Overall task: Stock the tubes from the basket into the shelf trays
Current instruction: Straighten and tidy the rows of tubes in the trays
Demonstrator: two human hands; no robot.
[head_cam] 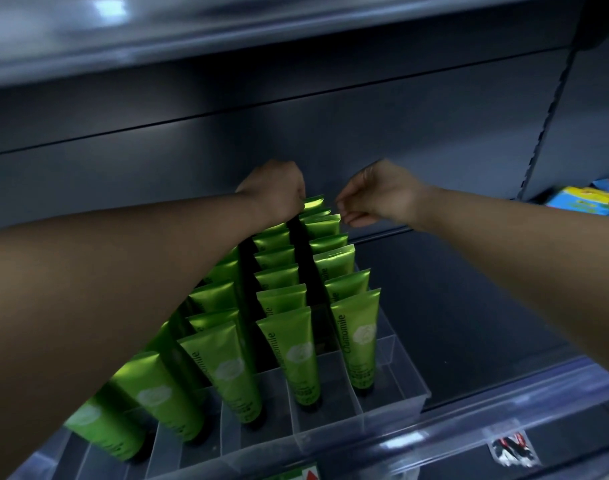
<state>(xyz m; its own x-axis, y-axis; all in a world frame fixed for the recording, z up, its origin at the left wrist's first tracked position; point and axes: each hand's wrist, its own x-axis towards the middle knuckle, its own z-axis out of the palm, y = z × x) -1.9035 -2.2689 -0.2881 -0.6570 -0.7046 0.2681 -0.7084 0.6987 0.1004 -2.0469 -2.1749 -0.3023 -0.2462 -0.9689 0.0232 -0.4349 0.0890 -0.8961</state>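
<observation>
Shelf (469,323) right side bare; both hands at rear green tubes (317,216).

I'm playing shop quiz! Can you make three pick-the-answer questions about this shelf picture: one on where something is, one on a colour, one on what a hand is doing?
1. Where are both hands?
A. at the back of the tube rows
B. at the front edge
C. under the shelf

2. What colour are the Chamomile tubes?
A. red
B. green
C. white

3. The right hand is:
A. carrying a box
B. flat on the shelf
C. loosely curled, empty

A: left hand and right hand reach the rearmost tubes.
B: Chamomile tubes are green.
C: nothing between its fingers.
</observation>
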